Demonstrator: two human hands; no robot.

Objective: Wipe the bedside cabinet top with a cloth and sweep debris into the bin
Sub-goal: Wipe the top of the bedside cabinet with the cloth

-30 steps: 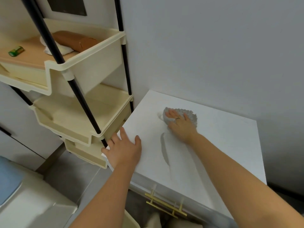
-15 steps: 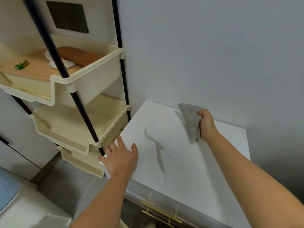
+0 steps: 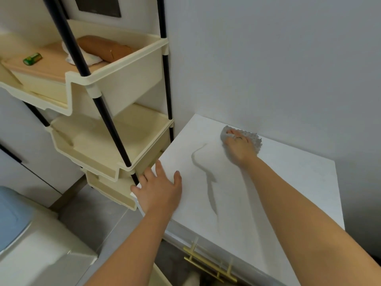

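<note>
While the left hand (image 3: 158, 190), fingers spread, braces the white cabinet top (image 3: 288, 193), the right hand (image 3: 240, 148) presses a grey nubbly cloth (image 3: 255, 140) far back, mid-wipe; probably a nearward stroke next

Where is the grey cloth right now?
In the head view, the grey knobbly cloth lies on the white cabinet top near its back edge by the wall, pressed under the right hand.

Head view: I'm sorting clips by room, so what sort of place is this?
Likely a bedroom corner: a white bedside cabinet with a brass drawer handle against a plain wall, a cream tiered storage rack beside it, and a right hand pressing a grey cloth on top.
</note>
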